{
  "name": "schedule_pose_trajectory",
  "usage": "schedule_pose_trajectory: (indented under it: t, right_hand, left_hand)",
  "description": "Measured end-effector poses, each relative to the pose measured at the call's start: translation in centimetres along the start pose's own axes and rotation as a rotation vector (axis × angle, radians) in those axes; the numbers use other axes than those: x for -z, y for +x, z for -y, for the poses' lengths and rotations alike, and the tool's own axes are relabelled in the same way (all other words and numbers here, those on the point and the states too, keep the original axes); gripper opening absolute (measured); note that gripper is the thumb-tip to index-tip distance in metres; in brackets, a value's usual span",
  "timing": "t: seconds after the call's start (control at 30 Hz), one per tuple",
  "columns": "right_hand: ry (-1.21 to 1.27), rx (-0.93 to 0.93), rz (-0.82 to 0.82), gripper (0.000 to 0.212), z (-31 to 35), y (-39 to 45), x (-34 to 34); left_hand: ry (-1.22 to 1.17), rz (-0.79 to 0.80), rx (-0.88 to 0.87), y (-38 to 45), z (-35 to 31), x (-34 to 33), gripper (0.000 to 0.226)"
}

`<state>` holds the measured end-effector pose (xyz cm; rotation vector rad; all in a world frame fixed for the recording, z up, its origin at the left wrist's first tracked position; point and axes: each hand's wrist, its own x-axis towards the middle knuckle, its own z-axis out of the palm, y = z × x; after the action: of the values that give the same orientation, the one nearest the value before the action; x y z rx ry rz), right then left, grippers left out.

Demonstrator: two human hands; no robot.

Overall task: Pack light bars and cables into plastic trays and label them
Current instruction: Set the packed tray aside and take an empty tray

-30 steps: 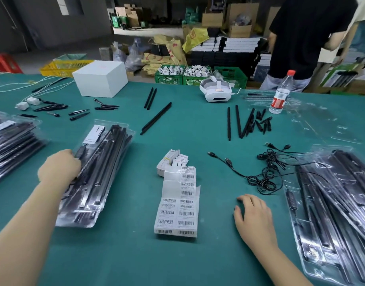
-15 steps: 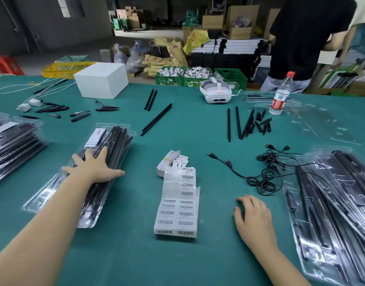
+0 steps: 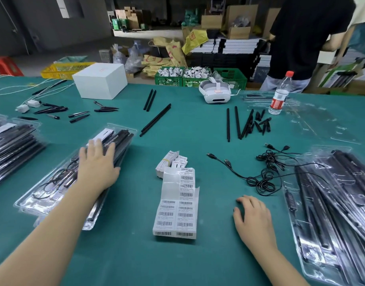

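Green matting [image 3: 198, 124] covers a bench where finished tray stacks [image 3: 10, 145] lie beyond the left hand [image 3: 97, 166], whose flat fingers press a filled, labelled plastic tray [image 3: 60, 182]. Loose light bars [image 3: 154, 120], cables [image 3: 264, 172] and barcode labels [image 3: 177, 209] remain unpacked ahead of the right hand [image 3: 253, 219], relaxed on the mat.

The left hand [image 3: 97, 165] lies palm down with fingers extended and slightly spread; its forearm runs in from the lower left. The right hand [image 3: 252, 218] lies palm down lower right, fingers loosely bent with fingertips downward. The two hands are well apart.
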<state>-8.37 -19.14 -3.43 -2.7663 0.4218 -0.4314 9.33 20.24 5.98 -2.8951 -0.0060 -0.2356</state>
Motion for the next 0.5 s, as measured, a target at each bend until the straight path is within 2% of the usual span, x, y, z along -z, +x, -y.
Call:
schedule_pose_trajectory:
  t: [0.07,0.1,0.17,0.23,0.4,0.5]
  right_hand:
    - [0.002,-0.001,-0.002,0.027,0.0,0.0,0.0]
    - [0.0,0.001,-0.002,0.026,0.0,0.0,0.0]
    - [0.001,0.005,-0.004,0.026,0.0,-0.1,0.0]
    - [0.003,0.003,0.0,0.027,0.0,-0.1,0.1]
    - [0.017,-0.005,0.01,0.027,0.1,0.0,0.1]
    - [0.029,-0.001,-0.015,0.025,0.1,0.0,0.0]
  left_hand:
    - [-0.125,-0.124,-0.186,0.0,-2.5,0.2,0.071]
    - [-0.227,-0.105,-0.277,-0.1,-3.9,0.0,0.067]
    - [-0.512,0.083,-0.329,-0.4,-6.6,-0.6,0.061]
    - [-0.77,0.212,-0.244,-0.5,-7.9,-1.6,0.062]
    - [-0.862,0.268,0.043,0.2,-6.4,-4.8,0.063]
    - [-0.95,0.296,0.098,0.7,-5.6,-5.5,0.068]
